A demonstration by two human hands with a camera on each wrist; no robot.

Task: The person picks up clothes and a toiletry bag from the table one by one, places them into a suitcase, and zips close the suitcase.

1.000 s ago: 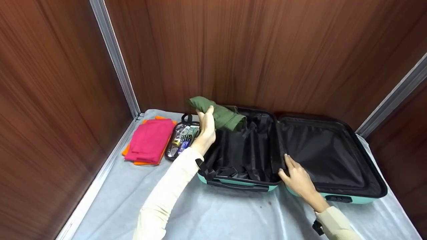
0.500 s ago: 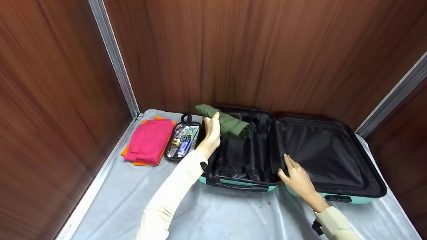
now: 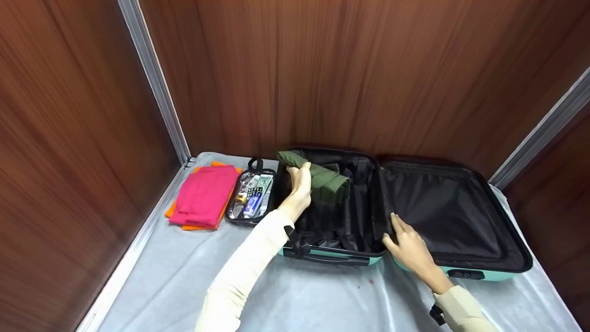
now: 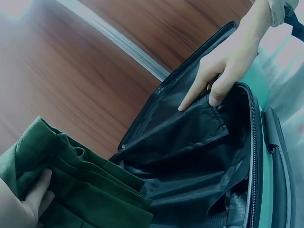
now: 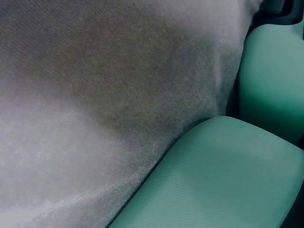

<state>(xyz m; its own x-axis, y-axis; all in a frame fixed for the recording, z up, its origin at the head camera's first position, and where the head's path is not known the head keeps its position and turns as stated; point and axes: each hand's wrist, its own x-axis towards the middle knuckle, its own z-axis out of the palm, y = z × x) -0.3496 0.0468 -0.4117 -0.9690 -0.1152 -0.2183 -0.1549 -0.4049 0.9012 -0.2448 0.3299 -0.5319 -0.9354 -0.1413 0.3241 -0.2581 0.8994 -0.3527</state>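
The left hand (image 3: 300, 186) grasps a folded green cloth (image 3: 329, 184), thumb on 1 side, over the far part of the left half of an open suitcase (image 3: 442, 207). The bundle's long axis slants from far left to near right, its thick folded end pointing right; at the far left it tapers to a floppy tip. The fabric looks matte and soft, in several stacked layers with rounded creases. Whether its underside touches the lining is hard to tell.

The right hand (image 3: 410, 249) grips the suitcase's inner edge between the 2 halves, the index finger lying along the black lining. Both halves are rounded rectangles lined in thin, wrinkled, slightly shiny black fabric; the mint-green shell is finely textured, and a zip runs round the left rim.

Just left of the suitcase lies a clear pouch (image 3: 249, 198) with black edging, its loop pointing far and small items showing through. Farther left, a folded pink cloth (image 3: 207, 193) sits on an orange cloth (image 3: 171, 210), both longest from near to far. A pale grey sheet (image 3: 332, 299) lies beneath, wrinkled, and glossy wood-grain panels (image 3: 322, 69) stand behind.
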